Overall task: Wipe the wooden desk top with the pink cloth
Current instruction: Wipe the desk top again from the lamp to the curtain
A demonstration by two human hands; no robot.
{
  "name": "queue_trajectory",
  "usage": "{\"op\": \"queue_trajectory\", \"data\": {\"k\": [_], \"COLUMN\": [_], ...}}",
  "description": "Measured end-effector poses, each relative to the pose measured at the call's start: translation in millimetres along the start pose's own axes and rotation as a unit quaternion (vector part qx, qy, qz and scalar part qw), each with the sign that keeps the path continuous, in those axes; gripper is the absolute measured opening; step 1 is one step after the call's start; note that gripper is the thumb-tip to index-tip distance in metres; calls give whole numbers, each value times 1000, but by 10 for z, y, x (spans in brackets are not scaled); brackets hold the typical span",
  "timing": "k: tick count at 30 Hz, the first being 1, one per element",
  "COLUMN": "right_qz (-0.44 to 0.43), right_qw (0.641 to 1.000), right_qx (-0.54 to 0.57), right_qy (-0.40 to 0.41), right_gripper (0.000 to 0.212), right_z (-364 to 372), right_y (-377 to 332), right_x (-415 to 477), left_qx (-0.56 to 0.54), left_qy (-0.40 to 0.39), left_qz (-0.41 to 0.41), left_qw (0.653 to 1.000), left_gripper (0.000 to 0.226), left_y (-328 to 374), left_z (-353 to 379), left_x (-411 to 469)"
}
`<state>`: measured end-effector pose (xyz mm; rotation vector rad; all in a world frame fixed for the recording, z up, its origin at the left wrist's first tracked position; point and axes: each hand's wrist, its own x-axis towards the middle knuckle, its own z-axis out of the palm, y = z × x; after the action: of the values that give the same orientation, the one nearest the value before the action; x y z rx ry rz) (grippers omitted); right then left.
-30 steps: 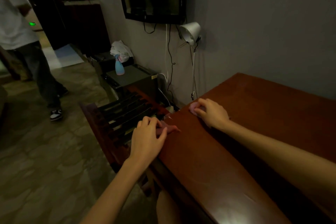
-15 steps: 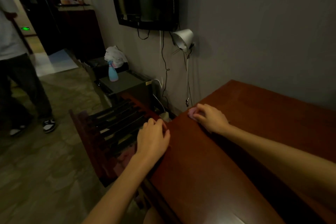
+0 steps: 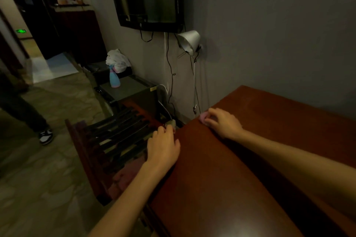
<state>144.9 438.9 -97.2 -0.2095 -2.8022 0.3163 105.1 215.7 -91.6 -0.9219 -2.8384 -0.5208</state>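
At desk top [image 3: 231, 169] corner, pink cloth [image 3: 203, 117] pinched in right hand [image 3: 224, 123] fingers; left hand [image 3: 163, 148] fingers' grip unclear.

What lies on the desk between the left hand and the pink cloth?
Only bare desk top between left hand and pink cloth, as the head view shows.

Bare desk [image 3: 231, 179] wood is lying open rightward. The wall [image 3: 279, 44] is bounding its far edge; a lamp [image 3: 189, 41] and cords [image 3: 173, 74] are hanging past the corner; a rack [image 3: 119, 131] is standing just left.
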Motion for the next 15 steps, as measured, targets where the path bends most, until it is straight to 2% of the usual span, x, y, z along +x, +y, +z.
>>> {"op": "queue_trajectory", "data": {"k": [4, 9, 11, 15], "right_qz": [63, -5, -12, 52], "right_qw": [998, 998, 998, 998], "right_qx": [0, 62, 63, 36], "right_qy": [31, 10, 4, -2], "right_gripper": [7, 9, 4, 9], "right_z": [147, 145, 45, -165], "right_y": [-18, -382, -292, 193], "right_x": [396, 23, -207, -325], "left_qx": [22, 30, 32, 6], "left_qy": [-17, -42, -38, -20], "left_qz": [-9, -36, -50, -83], "left_qw": [1000, 998, 997, 996], "left_gripper": [40, 36, 35, 33], "left_y": [18, 321, 468, 624], "left_z": [13, 138, 230, 436], "left_x": [65, 374, 503, 676]}}
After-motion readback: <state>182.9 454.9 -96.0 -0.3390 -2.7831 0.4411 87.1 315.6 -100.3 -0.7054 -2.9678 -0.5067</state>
